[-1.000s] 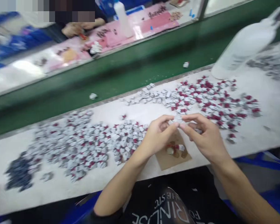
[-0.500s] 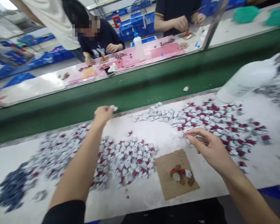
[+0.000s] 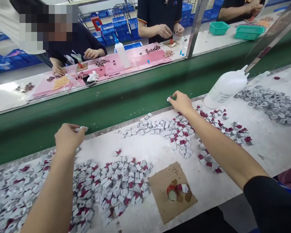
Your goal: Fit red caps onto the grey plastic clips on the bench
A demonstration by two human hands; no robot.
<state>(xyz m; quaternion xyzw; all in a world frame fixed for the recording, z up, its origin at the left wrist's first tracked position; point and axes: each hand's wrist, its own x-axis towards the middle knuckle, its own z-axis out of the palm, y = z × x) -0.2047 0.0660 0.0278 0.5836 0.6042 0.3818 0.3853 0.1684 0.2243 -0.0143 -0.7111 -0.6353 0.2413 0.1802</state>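
Now both arms are stretched out and apart, where a second ago the hands met over the cardboard square (image 3: 172,191). The left hand (image 3: 68,138) has a pinching grip on a small white piece (image 3: 82,128) at the surface's far edge beside the green belt (image 3: 111,97). The right hand (image 3: 182,102) pinches another piece (image 3: 169,98) near the white bottle (image 3: 224,89).

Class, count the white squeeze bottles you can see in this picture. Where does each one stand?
2. One white bottle lies tilted on the near bench, just right of the person's right hand. The other bottle stands upright on the pink mat across the belt. Others may be hidden.
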